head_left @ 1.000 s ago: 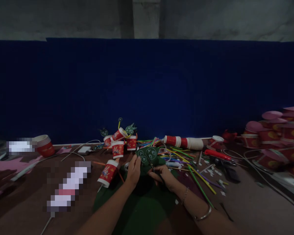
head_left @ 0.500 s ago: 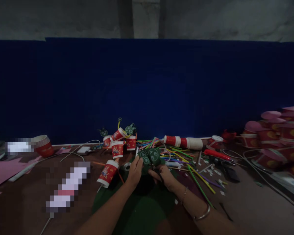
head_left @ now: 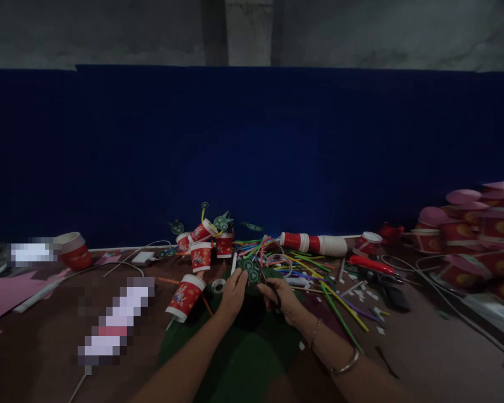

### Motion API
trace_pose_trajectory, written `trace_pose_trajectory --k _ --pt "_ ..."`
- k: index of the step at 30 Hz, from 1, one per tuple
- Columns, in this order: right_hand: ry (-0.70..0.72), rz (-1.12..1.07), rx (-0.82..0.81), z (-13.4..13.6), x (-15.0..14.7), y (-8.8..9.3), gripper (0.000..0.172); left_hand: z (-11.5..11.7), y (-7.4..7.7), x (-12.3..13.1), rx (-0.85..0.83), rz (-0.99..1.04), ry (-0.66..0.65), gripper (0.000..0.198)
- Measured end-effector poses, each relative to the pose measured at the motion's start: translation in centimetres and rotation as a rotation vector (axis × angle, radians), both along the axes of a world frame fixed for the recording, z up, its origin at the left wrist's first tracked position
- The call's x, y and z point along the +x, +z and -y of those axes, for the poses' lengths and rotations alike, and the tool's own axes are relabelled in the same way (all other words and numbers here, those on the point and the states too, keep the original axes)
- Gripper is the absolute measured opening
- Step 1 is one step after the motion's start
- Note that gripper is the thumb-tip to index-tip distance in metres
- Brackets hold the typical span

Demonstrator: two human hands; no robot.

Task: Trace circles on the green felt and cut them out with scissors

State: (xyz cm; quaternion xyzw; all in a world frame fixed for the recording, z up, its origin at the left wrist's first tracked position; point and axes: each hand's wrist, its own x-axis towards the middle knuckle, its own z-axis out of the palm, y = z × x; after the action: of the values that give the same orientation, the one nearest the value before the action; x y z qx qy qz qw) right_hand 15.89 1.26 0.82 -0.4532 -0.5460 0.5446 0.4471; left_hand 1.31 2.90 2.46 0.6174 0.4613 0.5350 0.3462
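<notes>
Green sheet (head_left: 250, 268) lower (scissors (head_left: 269, 288) in)

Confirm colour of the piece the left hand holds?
Dark green with pale circle prints, pinched by the left hand; head view.

No readable text, label or number; prints on red cups (head_left: 201, 257) too dim, small.

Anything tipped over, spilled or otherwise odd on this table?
Yes. A red paper cup lies on its side left of the left hand; a stack of cups lies flat near the backdrop. Coloured straws and white paper scraps are scattered about.
</notes>
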Motion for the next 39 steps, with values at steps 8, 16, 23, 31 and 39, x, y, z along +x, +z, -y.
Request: trace_pose_trajectory --k 8,16,23,31,39 --pt "-0.104 -0.136 0.055 0.0 0.1 0.4 0.035 0.1 -0.1 -0.2 0.026 -0.069 -0.067 0.022" --pt "-0.274 -0.219 0.118 -0.2 0.3 0.2 0.036 0.5 0.6 -0.2 0.076 -0.139 0.026 0.023" --pt "-0.119 -0.142 0.102 0.4 -0.1 0.6 0.035 0.7 0.5 0.4 0.024 -0.030 -0.007 0.021" --pt "0.034 0.003 0.118 0.6 -0.3 0.7 0.033 -0.2 0.2 -0.9 0.048 0.150 0.165 0.022" --pt "0.204 0.099 0.085 0.9 -0.3 0.1 0.030 -0.2 0.4 -1.1 0.068 0.143 0.167 0.019"
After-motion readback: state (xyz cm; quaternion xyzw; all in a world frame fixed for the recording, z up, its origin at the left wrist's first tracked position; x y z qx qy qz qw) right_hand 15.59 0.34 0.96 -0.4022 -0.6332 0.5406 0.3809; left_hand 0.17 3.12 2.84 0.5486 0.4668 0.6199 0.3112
